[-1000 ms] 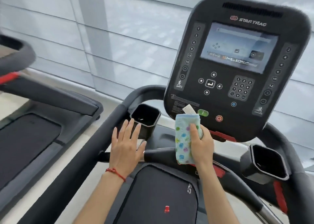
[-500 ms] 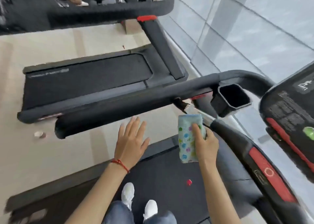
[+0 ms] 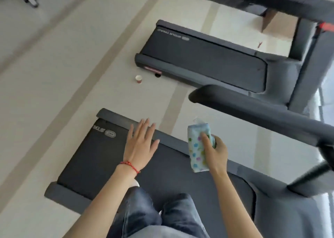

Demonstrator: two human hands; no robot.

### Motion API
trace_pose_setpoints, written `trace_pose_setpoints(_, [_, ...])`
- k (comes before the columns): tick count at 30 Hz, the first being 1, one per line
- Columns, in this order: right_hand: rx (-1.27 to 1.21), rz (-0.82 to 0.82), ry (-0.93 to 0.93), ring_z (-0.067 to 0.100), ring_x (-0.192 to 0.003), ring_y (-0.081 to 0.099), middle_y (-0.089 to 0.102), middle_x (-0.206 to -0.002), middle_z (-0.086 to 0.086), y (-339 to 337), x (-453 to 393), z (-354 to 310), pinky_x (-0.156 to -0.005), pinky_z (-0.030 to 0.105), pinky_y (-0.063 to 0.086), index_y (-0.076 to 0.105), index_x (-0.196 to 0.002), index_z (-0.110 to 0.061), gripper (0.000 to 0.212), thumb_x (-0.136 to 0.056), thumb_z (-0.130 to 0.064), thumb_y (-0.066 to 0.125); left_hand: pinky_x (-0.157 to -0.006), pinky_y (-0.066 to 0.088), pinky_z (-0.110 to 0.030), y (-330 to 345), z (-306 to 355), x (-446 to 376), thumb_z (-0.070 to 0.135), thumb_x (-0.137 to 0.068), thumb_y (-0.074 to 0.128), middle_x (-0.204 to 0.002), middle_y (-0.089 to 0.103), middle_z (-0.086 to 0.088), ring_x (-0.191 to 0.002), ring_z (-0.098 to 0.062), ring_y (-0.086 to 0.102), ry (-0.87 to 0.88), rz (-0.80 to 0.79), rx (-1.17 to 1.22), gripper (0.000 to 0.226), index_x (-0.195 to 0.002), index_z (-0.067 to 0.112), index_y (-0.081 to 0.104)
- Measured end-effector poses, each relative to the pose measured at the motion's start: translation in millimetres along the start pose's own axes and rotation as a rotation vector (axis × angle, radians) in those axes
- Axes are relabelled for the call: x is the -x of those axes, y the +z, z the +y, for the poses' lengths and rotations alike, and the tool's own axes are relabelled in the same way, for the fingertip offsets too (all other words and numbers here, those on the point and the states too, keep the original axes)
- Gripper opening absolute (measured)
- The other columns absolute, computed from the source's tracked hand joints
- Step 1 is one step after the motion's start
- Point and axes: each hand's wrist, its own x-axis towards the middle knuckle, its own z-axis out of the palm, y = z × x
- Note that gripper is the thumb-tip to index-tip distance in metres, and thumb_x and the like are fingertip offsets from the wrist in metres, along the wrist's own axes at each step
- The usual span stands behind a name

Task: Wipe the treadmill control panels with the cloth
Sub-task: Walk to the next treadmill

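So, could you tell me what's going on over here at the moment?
A person stands on a treadmill belt, looking down and away from its console. Their right hand grips a folded, patterned cloth, while the left hand is held out open with fingers spread, holding nothing. No control panel is in view, so no wiping is happening. A second treadmill stands alongside, with a small paper cup on the floor between them.

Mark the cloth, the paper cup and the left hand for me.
cloth (image 3: 197,151), head view, on its dotted front face.
paper cup (image 3: 138,79), head view, on its side wall.
left hand (image 3: 140,143), head view, on its back.
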Motion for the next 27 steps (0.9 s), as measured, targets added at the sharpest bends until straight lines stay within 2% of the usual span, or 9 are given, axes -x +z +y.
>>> trace_pose_setpoints(4, [0.111, -0.161, -0.078, 0.002, -0.069, 0.058, 0.063, -0.081, -0.004, 91, 13, -35, -0.049, 0.012, 0.039, 0.059, -0.094, -0.016, 0.024, -0.087, -0.039, 0.057, -0.094, 0.040, -0.056, -21, -89, 33, 0.036, -0.088, 0.037, -0.130, 0.052, -0.021, -0.121, -0.035, 0.049, -0.218, 0.038, -0.026, 0.054, -0.122, 0.000, 0.057])
trace_pose_setpoints(7, [0.188, -0.289, -0.136, 0.004, -0.066, 0.057, 0.061, -0.076, -0.006, 159, 27, -57, -0.044, 0.005, 0.039, 0.059, -0.092, -0.015, 0.023, -0.088, -0.038, 0.056, -0.093, 0.041, -0.056, -36, -154, 57, 0.037, -0.089, 0.035, -0.131, 0.052, -0.021, -0.121, -0.036, 0.048, -0.383, 0.045, -0.035, 0.055, -0.125, 0.001, 0.055])
trace_pose_setpoints(15, [0.302, -0.576, -0.209, 0.013, -0.071, 0.062, 0.065, -0.082, 0.001, 302, 59, -99, -0.055, 0.021, 0.044, 0.060, -0.093, -0.010, 0.032, -0.086, -0.041, 0.057, -0.093, 0.040, -0.057, -65, -260, 123, 0.038, -0.090, 0.033, -0.130, 0.053, -0.021, -0.120, -0.038, 0.049, -0.722, 0.101, -0.053, 0.055, -0.124, 0.000, 0.056])
trace_pose_setpoints(19, [0.410, -0.683, -0.294, 0.013, -0.067, 0.061, 0.063, -0.077, 0.002, 356, 65, -118, -0.056, 0.021, 0.047, 0.059, -0.087, -0.009, 0.032, -0.088, -0.040, 0.055, -0.094, 0.040, -0.058, -69, -291, 140, 0.039, -0.092, 0.030, -0.130, 0.053, -0.021, -0.120, -0.038, 0.049, -0.860, 0.115, -0.041, 0.056, -0.123, 0.000, 0.056])
trace_pose_setpoints(23, [0.463, -0.767, -0.357, 0.011, -0.067, 0.060, 0.063, -0.076, 0.003, 412, 57, -138, -0.054, 0.020, 0.045, 0.058, -0.083, -0.012, 0.028, -0.089, -0.039, 0.055, -0.094, 0.039, -0.058, -72, -324, 138, 0.045, -0.099, 0.010, -0.131, 0.052, -0.021, -0.121, -0.038, 0.048, -0.960, 0.117, -0.035, 0.069, -0.125, 0.000, 0.055])
trace_pose_setpoints(27, [0.479, -0.827, -0.405, 0.015, -0.066, 0.060, 0.062, -0.074, 0.003, 473, 43, -167, -0.053, 0.020, 0.043, 0.056, -0.077, -0.014, 0.028, -0.089, -0.039, 0.054, -0.096, 0.038, -0.058, -81, -367, 123, 0.046, -0.099, 0.010, -0.133, 0.051, -0.020, -0.123, -0.037, 0.047, -1.051, 0.171, -0.015, 0.069, -0.126, 0.001, 0.054])
